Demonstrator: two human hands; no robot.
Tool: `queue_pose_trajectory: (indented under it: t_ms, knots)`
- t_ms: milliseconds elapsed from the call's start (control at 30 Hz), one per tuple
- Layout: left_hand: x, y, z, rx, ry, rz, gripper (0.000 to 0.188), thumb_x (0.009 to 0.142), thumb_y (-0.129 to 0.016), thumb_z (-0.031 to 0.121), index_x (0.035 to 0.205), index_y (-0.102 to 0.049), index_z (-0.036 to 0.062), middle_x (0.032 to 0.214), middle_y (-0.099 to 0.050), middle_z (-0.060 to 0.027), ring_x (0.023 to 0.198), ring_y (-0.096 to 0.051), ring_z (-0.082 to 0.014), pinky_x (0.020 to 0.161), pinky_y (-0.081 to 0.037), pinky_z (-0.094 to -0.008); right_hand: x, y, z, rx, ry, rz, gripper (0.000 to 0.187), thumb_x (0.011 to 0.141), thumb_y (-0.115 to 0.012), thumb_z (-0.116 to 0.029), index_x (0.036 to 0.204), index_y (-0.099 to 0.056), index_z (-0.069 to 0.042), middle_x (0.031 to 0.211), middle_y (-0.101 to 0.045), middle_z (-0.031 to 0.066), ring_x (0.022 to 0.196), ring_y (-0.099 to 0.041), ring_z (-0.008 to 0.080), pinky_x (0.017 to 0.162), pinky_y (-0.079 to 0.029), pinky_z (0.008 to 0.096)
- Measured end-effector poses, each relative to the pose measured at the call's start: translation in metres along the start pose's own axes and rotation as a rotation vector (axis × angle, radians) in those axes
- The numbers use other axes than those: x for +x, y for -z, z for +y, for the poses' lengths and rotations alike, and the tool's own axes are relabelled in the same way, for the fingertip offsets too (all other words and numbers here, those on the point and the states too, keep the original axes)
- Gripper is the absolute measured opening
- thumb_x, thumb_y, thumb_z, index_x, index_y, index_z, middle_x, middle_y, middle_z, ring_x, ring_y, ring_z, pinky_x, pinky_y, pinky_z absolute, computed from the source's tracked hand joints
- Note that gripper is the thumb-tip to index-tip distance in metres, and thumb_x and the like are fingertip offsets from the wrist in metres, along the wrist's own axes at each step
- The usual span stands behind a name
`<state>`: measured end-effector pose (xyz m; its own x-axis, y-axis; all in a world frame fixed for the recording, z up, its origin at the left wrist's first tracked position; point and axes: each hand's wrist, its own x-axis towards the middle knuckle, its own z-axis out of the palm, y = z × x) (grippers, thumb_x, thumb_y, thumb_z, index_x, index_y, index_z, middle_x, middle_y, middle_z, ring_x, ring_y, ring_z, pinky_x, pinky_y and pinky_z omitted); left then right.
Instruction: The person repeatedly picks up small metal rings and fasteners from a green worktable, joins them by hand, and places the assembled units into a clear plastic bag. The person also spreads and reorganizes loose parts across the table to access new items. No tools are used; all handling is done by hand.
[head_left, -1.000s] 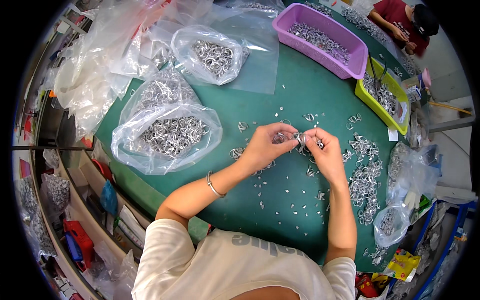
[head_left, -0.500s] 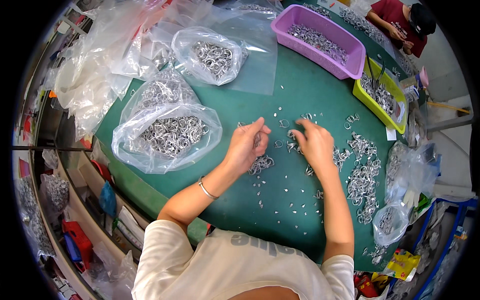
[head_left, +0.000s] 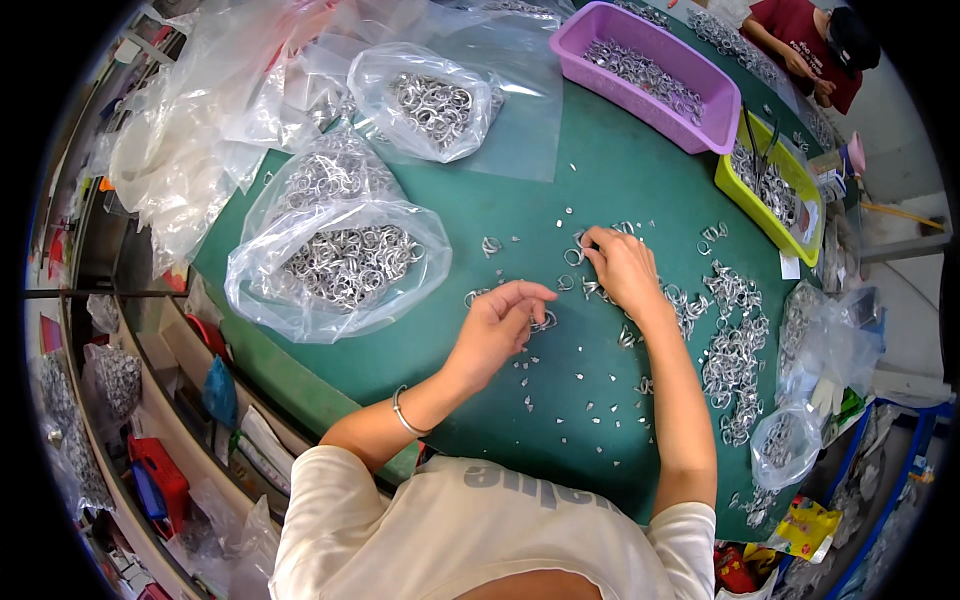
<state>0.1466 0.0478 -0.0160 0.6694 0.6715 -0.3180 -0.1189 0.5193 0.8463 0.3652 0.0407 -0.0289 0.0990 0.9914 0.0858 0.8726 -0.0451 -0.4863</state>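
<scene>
Small silvery metal rings lie scattered over the green tabletop [head_left: 500,425]. My left hand [head_left: 495,330], palm turned down, is over a little pile of rings [head_left: 543,320]. Its index finger reaches to the right, while the other fingers curl under; whatever they hold is hidden. Farther right, my right hand [head_left: 628,270] has its fingertips drawn together at a metal ring [head_left: 574,256]. Beneath and beside that wrist lie more rings [head_left: 688,310]. Tiny pale metal bits [head_left: 580,377] are strewn nearer my body.
Two open clear bags of rings, one nearer [head_left: 432,270] and one farther [head_left: 375,75], stand on the left. A purple basket [head_left: 725,110] and a yellow-green basket [head_left: 745,195] hold rings at the far right. A ring heap [head_left: 735,365] lies right of my arm. Another person [head_left: 800,40] works beyond.
My left hand has come down and turned palm down over the ring pile, uncovering rings beyond it. The fingers of my right hand have closed together, slightly farther left.
</scene>
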Motion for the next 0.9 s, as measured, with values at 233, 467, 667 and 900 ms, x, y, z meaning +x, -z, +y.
queue_pose_trajectory:
  t_ms: [233,467,667,900]
  knots:
    - [0.045,-0.002,0.01,1.179,-0.455,0.062,0.021,0.077,-0.066,0.009,0.097,-0.062,0.0067,0.083,-0.056,-0.0086,0.064,-0.057,-0.0267,0.058,-0.046,-0.0362,-0.023,0.024,0.008,0.824,-0.312,0.008,0.006,0.083,-0.06,-0.008,0.085,-0.057,-0.003,0.074,-0.061,0.008,0.054,-0.049,0.0187,0.051,-0.038,0.0274]
    - [0.075,-0.01,-0.008,1.425,-0.421,-0.069,0.012,0.075,-0.068,0.009,0.086,-0.064,0.0049,0.083,-0.057,-0.0104,0.07,-0.058,-0.0299,0.061,-0.047,-0.0409,-0.065,0.039,0.005,1.806,-0.346,0.219,0.011,0.089,-0.045,-0.011,0.079,-0.048,-0.006,0.075,-0.052,0.0066,0.056,-0.045,0.0121,0.042,-0.034,0.0224]
    - [0.056,-0.008,0.004,0.933,-0.365,0.071,0.011,0.074,-0.067,0.006,0.084,-0.065,0.0059,0.083,-0.06,-0.0096,0.07,-0.059,-0.0291,0.062,-0.047,-0.0402,-0.085,0.039,-0.007,1.603,-0.58,0.207,0.008,0.089,-0.051,-0.01,0.093,-0.055,-0.004,0.07,-0.048,0.0023,0.054,-0.044,0.0099,0.04,-0.029,0.0202]
    - [0.061,-0.006,0.004,1.476,-0.391,-0.149,0.01,0.073,-0.069,0.01,0.082,-0.065,0.007,0.082,-0.062,-0.0094,0.073,-0.061,-0.031,0.064,-0.048,-0.0409,-0.075,0.011,-0.009,0.009,-0.29,0.288,0.019,0.076,-0.067,-0.01,0.095,-0.066,-0.007,0.079,-0.06,0.01,0.063,-0.06,0.0231,0.056,-0.047,0.0361]
